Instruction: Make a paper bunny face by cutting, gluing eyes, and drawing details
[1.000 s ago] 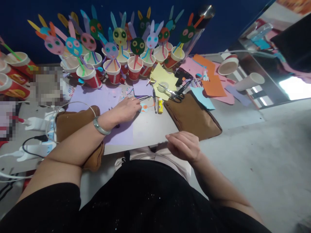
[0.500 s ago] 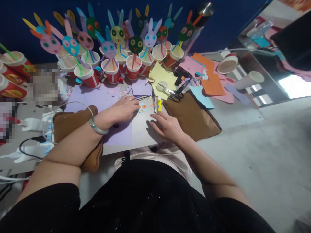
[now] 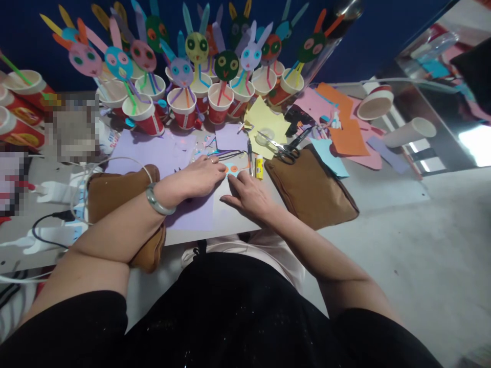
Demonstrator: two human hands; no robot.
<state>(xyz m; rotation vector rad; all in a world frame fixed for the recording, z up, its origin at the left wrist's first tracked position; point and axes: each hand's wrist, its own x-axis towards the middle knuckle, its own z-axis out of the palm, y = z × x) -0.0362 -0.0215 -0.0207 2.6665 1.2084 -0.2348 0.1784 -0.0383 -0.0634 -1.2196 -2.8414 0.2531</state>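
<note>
I am counting three red paper cups with white rims point(image 3: 21, 120) standing at the far left, then at least a dozen round, rabbit-eared paper heads point(image 3: 197, 47) rising from more cups at the back. The left hand point(image 3: 203, 176), wearing one grey-green bangle point(image 3: 159, 200), is resting palm-down at the edge of one small light-blue paper disc point(image 3: 233, 168); I cannot tell whether its fingers are gripping. The disc is lying on the pale tabletop point(image 3: 232, 217), partly covered, showing one orange ring-shaped eye. The right hand point(image 3: 253, 194) is lying open, index finger pointing at the disc's lower edge, thumb spreading apart. Farther right, I am seeing one slim black pen point(image 3: 250, 155), one yellow glue stick point(image 3: 259, 167), one pair of black-handled steel scissors point(image 3: 282, 150) and one flat brown cushion point(image 3: 312, 189).
</note>
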